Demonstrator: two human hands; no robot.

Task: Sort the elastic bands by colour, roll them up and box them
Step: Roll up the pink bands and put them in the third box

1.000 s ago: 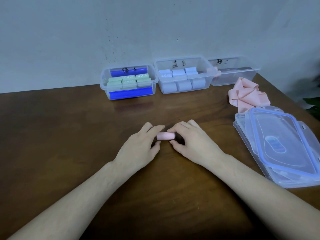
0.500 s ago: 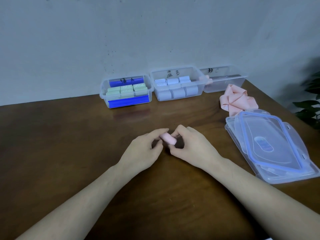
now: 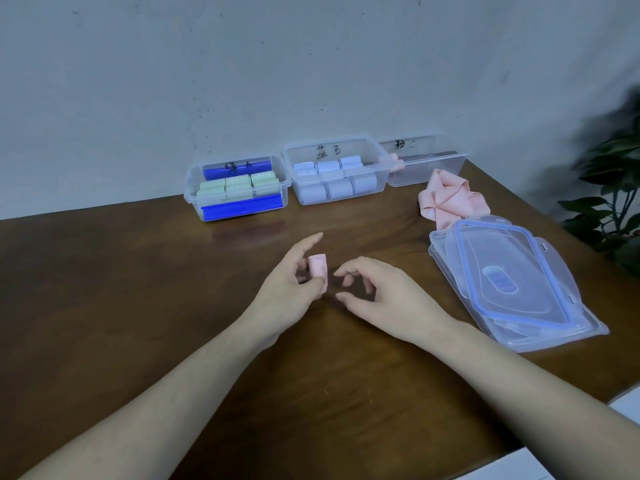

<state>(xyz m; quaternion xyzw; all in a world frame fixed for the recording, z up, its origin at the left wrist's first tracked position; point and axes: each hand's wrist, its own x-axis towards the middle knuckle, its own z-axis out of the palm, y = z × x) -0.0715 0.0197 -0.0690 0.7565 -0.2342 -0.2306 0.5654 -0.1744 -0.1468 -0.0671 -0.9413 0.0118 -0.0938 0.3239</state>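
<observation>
Three boxes stand in a row at the back of the table (image 3: 104, 271), against the wall, in the single head view. The green box (image 3: 237, 187) on the left holds green rolls, about six as far as I can count, between two blue strips. The blue box (image 3: 337, 174) in the middle holds pale blue rolls, about six in two rows. The pink box (image 3: 424, 161) on the right looks nearly bare: one pink roll shows at its left end, and I cannot tell whether more lie behind.

One pink roll (image 3: 318, 273) is pinched in the left hand (image 3: 289, 292), between thumb and fingers, lifted just off the table near its middle. The right hand (image 3: 377, 294) is just beside it, apart from the roll, fingers loosely curled and holding nothing.

One loose pink heap (image 3: 450, 199) of unrolled band lies in front of the pink box; how many bands it holds I cannot tell. Three lids (image 3: 519, 282), as far as I can make out, are stacked at the right, so no box is closed.

By my judgement, green and blue are done, pink is barely begun. Left to do: box this roll, roll the heap, then perhaps fit the lids.
</observation>
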